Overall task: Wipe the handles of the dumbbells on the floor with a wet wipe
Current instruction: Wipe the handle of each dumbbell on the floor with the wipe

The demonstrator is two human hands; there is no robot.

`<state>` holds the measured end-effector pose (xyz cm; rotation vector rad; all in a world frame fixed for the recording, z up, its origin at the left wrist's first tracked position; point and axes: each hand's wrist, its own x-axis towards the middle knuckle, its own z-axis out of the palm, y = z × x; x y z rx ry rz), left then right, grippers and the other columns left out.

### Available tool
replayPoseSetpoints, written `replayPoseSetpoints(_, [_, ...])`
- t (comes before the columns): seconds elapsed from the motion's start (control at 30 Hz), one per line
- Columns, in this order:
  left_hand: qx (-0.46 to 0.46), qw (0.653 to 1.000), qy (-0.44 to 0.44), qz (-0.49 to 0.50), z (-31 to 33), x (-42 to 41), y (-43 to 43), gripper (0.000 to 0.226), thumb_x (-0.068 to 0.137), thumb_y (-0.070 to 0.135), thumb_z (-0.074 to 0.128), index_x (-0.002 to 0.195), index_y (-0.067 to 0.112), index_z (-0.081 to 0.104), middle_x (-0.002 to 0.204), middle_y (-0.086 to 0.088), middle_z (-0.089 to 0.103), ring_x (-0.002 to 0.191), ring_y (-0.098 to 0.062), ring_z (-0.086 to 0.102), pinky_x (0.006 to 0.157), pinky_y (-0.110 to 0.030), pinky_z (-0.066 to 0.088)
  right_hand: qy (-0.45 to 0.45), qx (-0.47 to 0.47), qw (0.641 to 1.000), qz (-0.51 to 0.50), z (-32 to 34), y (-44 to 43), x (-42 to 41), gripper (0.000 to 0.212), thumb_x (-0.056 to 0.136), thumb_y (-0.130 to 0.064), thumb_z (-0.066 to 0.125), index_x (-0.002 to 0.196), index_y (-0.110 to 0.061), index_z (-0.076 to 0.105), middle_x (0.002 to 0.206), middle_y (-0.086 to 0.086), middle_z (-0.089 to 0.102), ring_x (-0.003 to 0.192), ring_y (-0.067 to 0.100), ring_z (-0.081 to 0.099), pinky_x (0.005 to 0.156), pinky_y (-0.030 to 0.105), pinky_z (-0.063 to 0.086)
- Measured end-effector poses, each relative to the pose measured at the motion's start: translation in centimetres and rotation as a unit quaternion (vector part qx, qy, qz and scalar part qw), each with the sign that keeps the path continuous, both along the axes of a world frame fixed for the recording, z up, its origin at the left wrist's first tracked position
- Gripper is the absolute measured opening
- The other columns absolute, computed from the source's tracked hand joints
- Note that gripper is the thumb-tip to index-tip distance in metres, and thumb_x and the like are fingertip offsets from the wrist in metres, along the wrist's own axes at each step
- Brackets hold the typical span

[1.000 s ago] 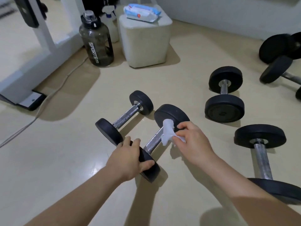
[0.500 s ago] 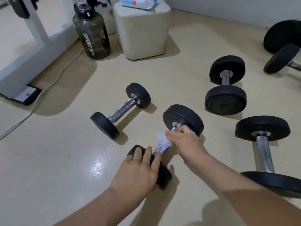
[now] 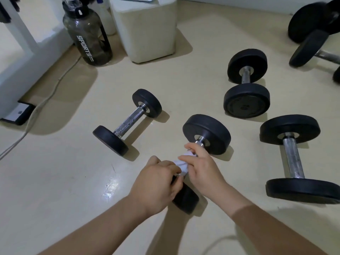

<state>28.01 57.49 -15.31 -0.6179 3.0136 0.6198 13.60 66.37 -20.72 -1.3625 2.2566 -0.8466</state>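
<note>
A black dumbbell (image 3: 207,134) with a steel handle lies on the beige floor in front of me. My left hand (image 3: 157,183) grips its near weight, which is mostly hidden under the hand. My right hand (image 3: 201,169) holds a white wet wipe (image 3: 182,165) wrapped around the handle, fingers curled over it. A smaller dumbbell (image 3: 128,122) lies just to the left, apart from both hands. Two larger dumbbells, one at the back (image 3: 246,83) and one nearer (image 3: 292,157), lie to the right.
A dark sports bottle (image 3: 88,37) and a white cube stool (image 3: 147,28) stand at the back left. A white frame (image 3: 22,57) with a cable (image 3: 46,102) runs along the left. More dumbbells (image 3: 312,41) lie at the far right.
My right hand has slid the wipe down the handle toward the near weight. The left hand shifted its hold on that weight. The view moved closer.
</note>
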Motion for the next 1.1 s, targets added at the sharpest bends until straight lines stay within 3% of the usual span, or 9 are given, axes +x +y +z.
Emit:
replayPoseSetpoints(0.13, [0.017,0.998,-0.012,0.064,-0.6,-0.8,-0.1,0.026,0.092,0.043,0.04,0.1,0.032,0.063,0.093,0.01,0.063,0.081,-0.015,0.047,0.074,-0.025,0.038,0.01,-0.01,0.999,-0.04,0.0,0.4,0.3,0.03,0.087,0.002,0.048,0.106,-0.009,0.069,0.122,0.002,0.041,0.109,0.011,0.049,0.092,0.013,0.038])
replayPoseSetpoints(0.3, [0.05,0.977,-0.02,0.205,-1.6,-0.1,0.9,0.062,0.078,0.07,0.026,0.111,0.033,0.063,0.105,0.009,0.058,0.1,-0.014,0.043,0.083,-0.024,0.041,0.147,0.008,0.989,-0.022,0.2,1.1,-0.3,0.024,0.077,-0.014,0.057,0.09,-0.025,0.074,0.107,-0.002,0.063,0.106,0.022,0.048,0.08,0.04,0.045])
replayPoseSetpoints(0.37, [0.082,0.956,0.008,0.281,-1.9,0.6,1.8,0.072,0.072,0.077,0.024,0.122,0.034,0.056,0.121,0.01,0.051,0.109,-0.017,0.037,0.091,-0.026,0.038,0.102,0.016,0.993,-0.055,0.1,0.7,-0.5,0.021,0.081,-0.008,0.062,0.093,-0.019,0.076,0.108,0.003,0.063,0.097,0.026,0.055,0.077,0.042,0.051])
replayPoseSetpoints(0.53, [0.102,0.964,-0.009,0.247,-2.1,1.9,2.2,0.1,0.063,0.085,0.035,0.143,0.026,0.03,0.147,0.009,0.028,0.125,-0.02,0.023,0.105,-0.03,0.027,-0.003,0.035,0.997,-0.072,0.1,-0.9,-0.1,0.021,0.088,-0.023,0.061,0.101,-0.01,0.072,0.107,0.001,0.045,0.083,0.016,0.055,0.085,0.032,0.049])
replayPoseSetpoints(0.63, [0.122,0.965,-0.018,0.231,-1.8,2.1,1.8,0.106,0.063,0.084,0.045,0.147,0.023,0.023,0.147,0.012,0.028,0.127,-0.017,0.019,0.106,-0.028,0.028,-0.013,0.04,0.996,-0.082,0.6,-1.7,-0.8,0.014,0.085,-0.012,0.066,0.097,-0.008,0.07,0.115,0.005,0.048,0.093,0.02,0.058,0.086,0.031,0.048])
replayPoseSetpoints(0.8, [0.133,0.963,-0.029,0.233,-1.1,1.8,1.3,0.103,0.066,0.078,0.055,0.146,0.023,0.024,0.146,0.014,0.031,0.126,-0.015,0.018,0.099,-0.022,0.03,-0.022,-0.004,0.989,-0.148,1.0,-2.1,-1.5,0.024,0.084,0.004,0.053,0.099,-0.007,0.068,0.102,0.007,0.062,0.094,0.024,0.06,0.082,0.024,0.044])
replayPoseSetpoints(0.93, [0.119,0.965,-0.052,0.229,-1.2,1.6,1.0,0.103,0.064,0.079,0.055,0.146,0.024,0.025,0.143,0.014,0.034,0.122,-0.015,0.021,0.098,-0.023,0.033,-0.085,0.058,0.994,-0.047,1.2,-0.6,0.3,0.02,0.084,-0.001,0.061,0.087,-0.015,0.075,0.081,-0.013,0.062,0.081,0.003,0.058,0.071,0.0,0.037])
replayPoseSetpoints(1.0, [0.102,0.969,-0.054,0.219,-0.8,1.5,1.1,0.101,0.064,0.08,0.054,0.145,0.027,0.026,0.142,0.015,0.034,0.119,-0.015,0.023,0.097,-0.023,0.033,-0.079,0.048,0.996,0.004,1.3,-0.4,-0.6,0.019,0.082,-0.003,0.065,0.084,-0.018,0.076,0.081,-0.011,0.062,0.078,0.002,0.054,0.071,0.008,0.038])
replayPoseSetpoints(1.1, [0.095,0.971,-0.043,0.216,-0.6,1.4,1.3,0.097,0.064,0.08,0.055,0.143,0.029,0.029,0.138,0.017,0.037,0.118,-0.014,0.024,0.096,-0.024,0.034,-0.017,-0.04,0.996,-0.073,-0.2,-1.0,-3.1,0.015,0.083,0.001,0.063,0.084,-0.01,0.074,0.088,-0.003,0.061,0.083,0.002,0.05,0.074,0.006,0.036])
